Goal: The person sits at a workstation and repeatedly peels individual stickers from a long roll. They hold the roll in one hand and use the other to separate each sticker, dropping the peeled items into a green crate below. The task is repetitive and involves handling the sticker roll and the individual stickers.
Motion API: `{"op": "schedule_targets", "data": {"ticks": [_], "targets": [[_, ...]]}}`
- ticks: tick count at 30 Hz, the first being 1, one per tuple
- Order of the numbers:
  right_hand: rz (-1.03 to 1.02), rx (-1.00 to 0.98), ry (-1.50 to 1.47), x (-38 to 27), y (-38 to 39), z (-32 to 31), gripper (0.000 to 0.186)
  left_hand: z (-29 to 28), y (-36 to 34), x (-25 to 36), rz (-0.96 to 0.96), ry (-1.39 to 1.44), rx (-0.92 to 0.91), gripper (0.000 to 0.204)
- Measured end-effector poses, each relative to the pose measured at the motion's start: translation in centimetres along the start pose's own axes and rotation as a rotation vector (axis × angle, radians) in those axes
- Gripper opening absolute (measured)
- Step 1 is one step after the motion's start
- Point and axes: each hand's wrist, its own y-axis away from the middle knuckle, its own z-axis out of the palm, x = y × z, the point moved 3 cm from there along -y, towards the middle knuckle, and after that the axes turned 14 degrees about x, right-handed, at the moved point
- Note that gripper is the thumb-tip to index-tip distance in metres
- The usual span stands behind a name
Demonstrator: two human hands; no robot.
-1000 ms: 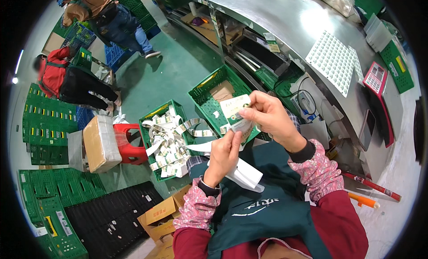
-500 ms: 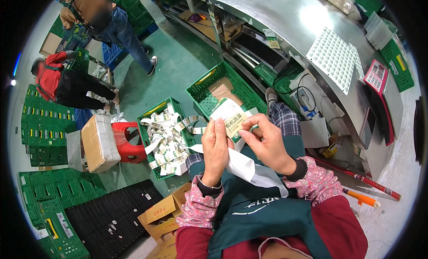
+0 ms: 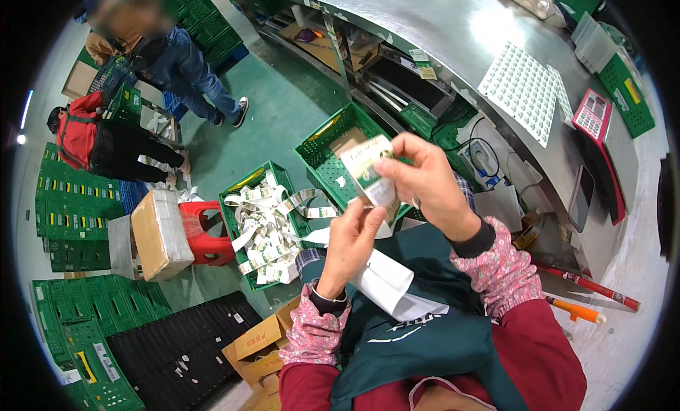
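Label strip, white with green print, is pinched in your right hand and left hand; green crate holds loose strips.

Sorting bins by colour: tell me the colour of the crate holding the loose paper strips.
Green crate, clearest in the head view, left of the hands.

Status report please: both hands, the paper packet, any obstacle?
Left hand and right hand both pinch the paper packet, raised above the lap. Green crate of paper strips below. Nothing between hands.
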Motion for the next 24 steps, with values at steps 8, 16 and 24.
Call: {"op": "schedule_targets", "data": {"ticks": [8,16,24], "targets": [[-0.195,-0.079,0.081,-0.2,0.9,-0.7,0.032,-0.4,0.0,-0.7,-0.218,0.154,0.085,0.031],[-0.586,-0.172,0.576,0.1,3.1,-0.3,0.035,-1.1,-0.2,0.9,-0.165,0.104,0.101,0.034],[-0.610,0.048,0.632,0.4,3.2,-0.3,0.052,-2.1,0.1,1.5,-0.051,-0.035,0.141,0.026]]}}
